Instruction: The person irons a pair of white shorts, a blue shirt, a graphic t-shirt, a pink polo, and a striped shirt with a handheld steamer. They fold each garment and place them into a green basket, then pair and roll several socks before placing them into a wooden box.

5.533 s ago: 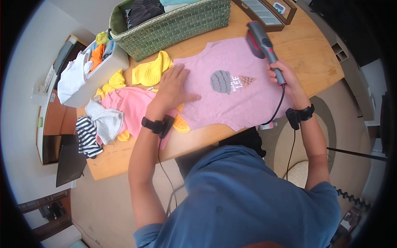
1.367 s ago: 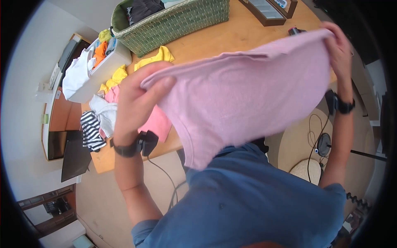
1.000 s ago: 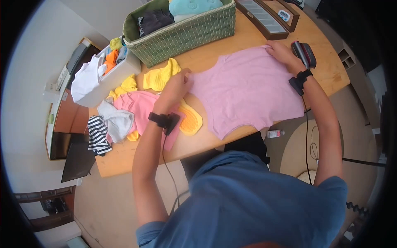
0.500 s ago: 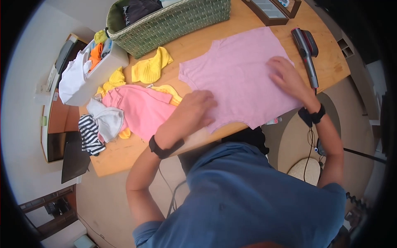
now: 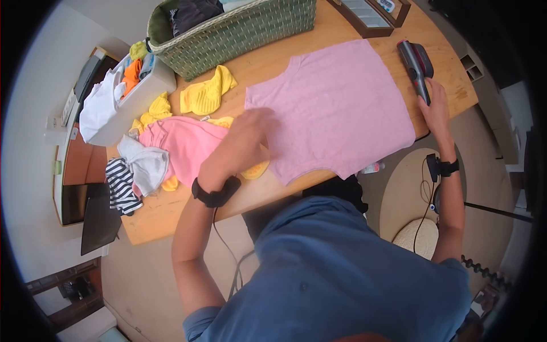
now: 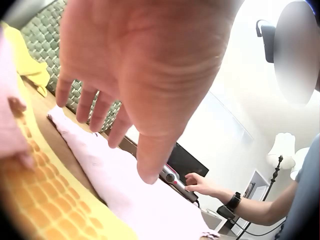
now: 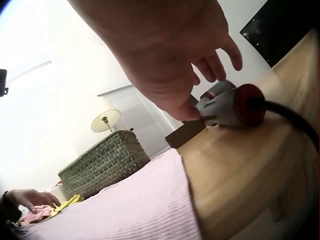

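A pink sleeveless top [image 5: 342, 108] lies flat on the table with no print showing. Over its left edge hovers my left hand [image 5: 245, 139], slightly blurred; the left wrist view shows that hand [image 6: 145, 65] with straight, spread fingers. Right of the top lies a grey and red handheld steamer [image 5: 414, 65]. My right hand [image 5: 437, 108] is at its handle end. In the right wrist view the fingers of that hand [image 7: 165, 55] are spread over the handle [image 7: 225, 107], not curled round it, the thumb close against its side; whether it touches is unclear.
Left of the top lie yellow garments [image 5: 208, 94], a pink garment [image 5: 185, 142], a grey one [image 5: 145, 165] and a striped one [image 5: 121, 188]. Behind stand a green woven basket [image 5: 239, 40], a white bin [image 5: 148, 102] with clothes and a brown compartment box [image 5: 367, 20].
Earlier my right hand gripped the steamer over the top's printed side. The top was lifted, turned over and laid down. Since then, my right hand has moved right from the top to the steamer.
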Available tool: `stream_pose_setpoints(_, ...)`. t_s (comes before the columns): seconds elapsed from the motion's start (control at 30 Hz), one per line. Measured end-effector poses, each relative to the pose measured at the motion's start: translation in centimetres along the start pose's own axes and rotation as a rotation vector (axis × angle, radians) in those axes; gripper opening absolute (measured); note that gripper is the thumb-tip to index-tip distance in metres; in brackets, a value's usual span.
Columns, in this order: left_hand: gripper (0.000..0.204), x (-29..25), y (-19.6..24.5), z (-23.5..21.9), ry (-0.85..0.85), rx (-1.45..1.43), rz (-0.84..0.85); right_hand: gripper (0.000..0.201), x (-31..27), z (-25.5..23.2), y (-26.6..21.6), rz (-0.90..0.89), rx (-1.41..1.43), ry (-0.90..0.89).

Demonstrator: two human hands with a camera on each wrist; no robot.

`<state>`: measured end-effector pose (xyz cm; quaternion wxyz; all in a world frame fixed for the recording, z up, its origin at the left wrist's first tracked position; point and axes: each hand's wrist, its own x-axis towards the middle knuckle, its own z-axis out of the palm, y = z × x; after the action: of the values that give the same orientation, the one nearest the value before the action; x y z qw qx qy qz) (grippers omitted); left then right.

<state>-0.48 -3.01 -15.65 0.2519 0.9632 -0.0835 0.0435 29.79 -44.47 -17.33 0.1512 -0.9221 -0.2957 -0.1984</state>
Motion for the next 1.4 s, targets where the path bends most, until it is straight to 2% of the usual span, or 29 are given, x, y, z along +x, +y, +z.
stream_pose_setpoints(0.07,0.054,1.1,-0.9,-0.1,0.1,0.102,-0.097,0.055,-0.2,0.3,1.1,0.192,0.032,-0.118)
stream_pose_setpoints(0.1,0.056,1.7,-1.4,0.2,0.091,0.179,-0.111,0.056,-0.5,0.5,1.6,0.293,0.046,-0.177)
stream_pose_setpoints(0.2,0.063,2.3,-1.9,1.0,0.091,0.257,-0.144,0.053,0.7,1.2,2.0,0.321,0.048,-0.289)
stream_pose_setpoints(0.23,0.066,2.4,-2.2,1.3,0.088,0.247,-0.153,0.045,1.1,1.8,1.9,0.203,0.069,-0.155)
stream_pose_setpoints(0.3,0.071,2.2,-2.7,1.7,0.086,0.229,-0.179,0.042,1.4,0.5,2.9,0.427,0.349,-0.315)
stream_pose_setpoints(0.33,0.073,2.1,-3.1,1.8,0.097,0.226,-0.178,0.04,2.2,-1.3,1.4,0.527,0.488,-0.397)
stream_pose_setpoints(0.37,0.075,1.9,-3.4,2.0,0.11,0.219,-0.181,0.033,2.1,-2.8,0.0,0.53,0.648,-0.406)
stream_pose_setpoints(0.47,0.081,1.7,-3.2,2.1,0.098,0.202,-0.212,0.031,0.7,-6.2,-4.2,0.568,1.134,-0.382)
stream_pose_setpoints(0.57,0.085,1.9,-3.2,1.8,0.074,0.18,-0.22,0.033,-0.3,-9.2,-9.4,0.611,1.673,-0.531)
stream_pose_setpoints(0.63,0.086,2.0,-3.3,1.7,0.075,0.169,-0.218,0.037,-0.7,-8.4,-11.8,0.602,1.891,-0.753)
stream_pose_setpoints(0.7,0.087,1.8,-3.2,1.7,0.082,0.167,-0.226,0.033,-0.6,-6.8,-15.1,0.659,1.905,-0.882)
stream_pose_setpoints(0.8,0.088,1.8,-3.7,2.1,0.103,0.157,-0.229,0.026,0.1,-2.4,-17.6,0.636,1.855,-0.987)
stream_pose_setpoints(0.93,0.089,1.8,-3.4,1.7,0.09,0.149,-0.24,0.018,1.4,1.7,-17.5,0.552,1.6,-0.865)
stream_pose_setpoints(1.0,0.089,1.7,-3.5,1.9,0.095,0.151,-0.235,0.016,2.0,2.2,-15.1,0.526,1.554,-0.785)
stream_pose_setpoints(1.13,0.089,1.9,-3.1,1.5,0.072,0.142,-0.244,0.016,3.0,1.8,-11.9,0.616,1.465,-0.537)
stream_pose_setpoints(1.2,0.089,1.7,-3.1,1.6,0.073,0.146,-0.25,0.019,2.7,1.6,-11.3,0.636,1.375,-0.475)
stream_pose_setpoints(1.27,0.089,1.6,-3.4,1.8,0.102,0.143,-0.225,0.019,1.9,0.3,-11.8,0.63,1.316,-0.463)
stream_pose_setpoints(1.37,0.09,1.5,-3.6,2.0,0.124,0.143,-0.215,0.021,0.0,-2.0,-14.6,0.572,1.339,-0.665)
stream_pose_setpoints(1.4,0.09,1.6,-3.7,2.1,0.129,0.143,-0.21,0.023,-0.9,-2.1,-15.7,0.591,1.424,-0.728)
